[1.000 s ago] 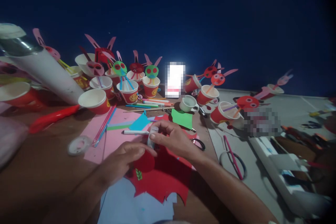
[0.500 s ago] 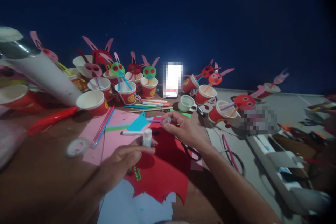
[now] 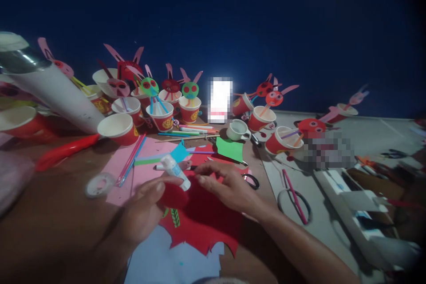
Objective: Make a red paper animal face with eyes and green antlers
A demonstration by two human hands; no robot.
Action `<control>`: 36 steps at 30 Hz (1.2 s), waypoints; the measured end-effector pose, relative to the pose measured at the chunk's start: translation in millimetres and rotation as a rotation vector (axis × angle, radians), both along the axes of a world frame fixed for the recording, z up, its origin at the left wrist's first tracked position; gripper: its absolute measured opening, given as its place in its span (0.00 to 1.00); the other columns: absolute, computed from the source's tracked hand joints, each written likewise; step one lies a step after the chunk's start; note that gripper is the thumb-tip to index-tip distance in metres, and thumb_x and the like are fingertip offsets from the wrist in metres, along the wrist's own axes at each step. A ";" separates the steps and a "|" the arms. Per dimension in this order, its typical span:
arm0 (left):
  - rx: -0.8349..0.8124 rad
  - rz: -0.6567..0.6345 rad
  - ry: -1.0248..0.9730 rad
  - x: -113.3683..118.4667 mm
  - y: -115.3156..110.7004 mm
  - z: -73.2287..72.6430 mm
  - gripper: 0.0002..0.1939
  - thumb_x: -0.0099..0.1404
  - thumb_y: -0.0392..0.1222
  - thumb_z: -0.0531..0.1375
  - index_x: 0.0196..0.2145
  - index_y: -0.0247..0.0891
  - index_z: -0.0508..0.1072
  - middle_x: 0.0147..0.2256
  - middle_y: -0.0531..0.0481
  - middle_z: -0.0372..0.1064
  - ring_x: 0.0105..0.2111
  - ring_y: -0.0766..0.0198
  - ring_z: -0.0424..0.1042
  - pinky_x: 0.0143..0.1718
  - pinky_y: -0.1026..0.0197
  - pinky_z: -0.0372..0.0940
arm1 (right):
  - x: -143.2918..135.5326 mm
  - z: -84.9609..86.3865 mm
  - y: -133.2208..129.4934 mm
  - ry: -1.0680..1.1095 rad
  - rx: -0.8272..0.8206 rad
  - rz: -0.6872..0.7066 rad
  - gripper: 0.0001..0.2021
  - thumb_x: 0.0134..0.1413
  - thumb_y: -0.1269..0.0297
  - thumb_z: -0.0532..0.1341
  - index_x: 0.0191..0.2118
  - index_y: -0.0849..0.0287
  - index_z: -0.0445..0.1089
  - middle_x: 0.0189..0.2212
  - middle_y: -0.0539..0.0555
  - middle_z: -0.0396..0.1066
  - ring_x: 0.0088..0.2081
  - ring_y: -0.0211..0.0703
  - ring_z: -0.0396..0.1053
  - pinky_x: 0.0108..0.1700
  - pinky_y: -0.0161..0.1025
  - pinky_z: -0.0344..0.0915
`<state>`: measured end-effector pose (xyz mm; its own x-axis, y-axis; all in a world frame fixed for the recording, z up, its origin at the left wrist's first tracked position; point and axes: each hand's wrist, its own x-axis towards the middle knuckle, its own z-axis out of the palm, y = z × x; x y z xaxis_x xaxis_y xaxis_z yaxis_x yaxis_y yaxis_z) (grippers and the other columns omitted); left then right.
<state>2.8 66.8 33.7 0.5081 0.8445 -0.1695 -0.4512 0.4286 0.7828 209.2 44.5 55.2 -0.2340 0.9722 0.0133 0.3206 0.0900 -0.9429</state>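
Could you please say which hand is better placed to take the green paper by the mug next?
Probably the right hand: it is nearer the green paper and no object shows in its grip, while the left hand holds a red disc.

Brown flat-topped desk point(image 3: 49, 206): plain. White cylindrical plastic glue stick point(image 3: 175, 171): blue printing. Round red paper disc point(image 3: 173, 195) and ragged red paper sheet point(image 3: 209, 228): solid colour. Narrow green paper strip point(image 3: 175, 218): dark leaf-vein pattern. Desk's far edge: tapered red paper cup point(image 3: 189, 113), white inside, yellow emblem; round green paper face point(image 3: 191, 86), red eyes.
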 end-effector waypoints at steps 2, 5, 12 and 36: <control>-0.004 -0.002 -0.057 1.2 -2.2 -0.8 0.09 0.59 0.43 0.61 0.35 0.39 0.79 0.35 0.47 0.77 0.35 0.61 0.73 0.35 0.65 0.67 | -11.4 -3.6 -2.4 0.329 -0.170 0.065 0.11 0.56 0.58 0.58 0.42 0.58 0.67 0.36 0.52 0.69 0.36 0.37 0.65 0.38 0.35 0.60; 0.005 -0.056 -0.100 4.6 -5.8 -0.8 0.10 0.61 0.42 0.59 0.36 0.40 0.79 0.37 0.47 0.77 0.37 0.60 0.73 0.37 0.64 0.68 | -27.0 -11.6 -3.6 0.669 -0.317 0.086 0.13 0.50 0.58 0.64 0.36 0.61 0.65 0.29 0.48 0.65 0.30 0.32 0.62 0.33 0.31 0.58; 0.182 -0.049 0.033 7.0 -10.2 3.9 0.11 0.62 0.44 0.58 0.39 0.42 0.78 0.46 0.45 0.72 0.52 0.51 0.64 0.53 0.53 0.58 | -34.6 -11.4 -4.6 0.587 -0.197 -0.055 0.10 0.50 0.62 0.64 0.35 0.61 0.65 0.31 0.50 0.66 0.33 0.35 0.63 0.34 0.33 0.58; 0.034 0.060 -0.035 6.4 -9.0 1.8 0.12 0.60 0.41 0.60 0.40 0.37 0.78 0.40 0.41 0.75 0.41 0.50 0.73 0.44 0.52 0.67 | -33.8 -19.5 -11.3 0.517 -0.234 -0.011 0.19 0.54 0.46 0.56 0.30 0.60 0.63 0.24 0.48 0.61 0.27 0.35 0.59 0.31 0.33 0.56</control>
